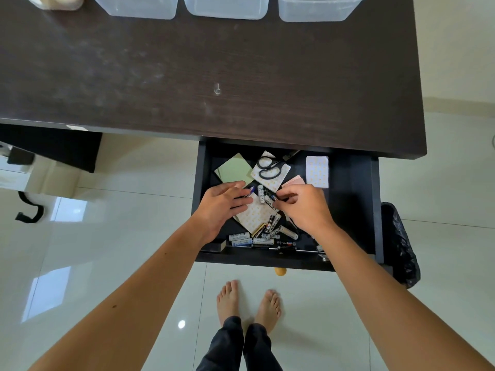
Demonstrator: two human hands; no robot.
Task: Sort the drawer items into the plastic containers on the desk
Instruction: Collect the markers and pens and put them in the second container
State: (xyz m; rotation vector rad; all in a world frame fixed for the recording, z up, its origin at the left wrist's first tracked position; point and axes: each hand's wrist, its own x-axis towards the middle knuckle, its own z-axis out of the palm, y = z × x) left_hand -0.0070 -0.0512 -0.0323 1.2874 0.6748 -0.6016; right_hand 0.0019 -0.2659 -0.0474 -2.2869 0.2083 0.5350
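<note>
Both hands were down inside the open drawer [375, 204]; the left hand [223, 203] lay flat with fingers spread over a patterned paper [254, 212], holding nothing that could be seen; the right hand [304, 206] was curled, its fingertips pinched at a battery [270, 197], though whether it truly gripped it I could not tell. Between the two hands lay a white battery [260, 190]; beyond the left hand sat a green notepad [234, 168]; beyond the right, black scissors [269, 168] rested on another patterned sheet. Nearer the wrists, a heap of batteries [263, 235] lay against the drawer front. Far beyond both hands, three clear plastic containers [226, 8] stood along the desk [187, 76].
</note>
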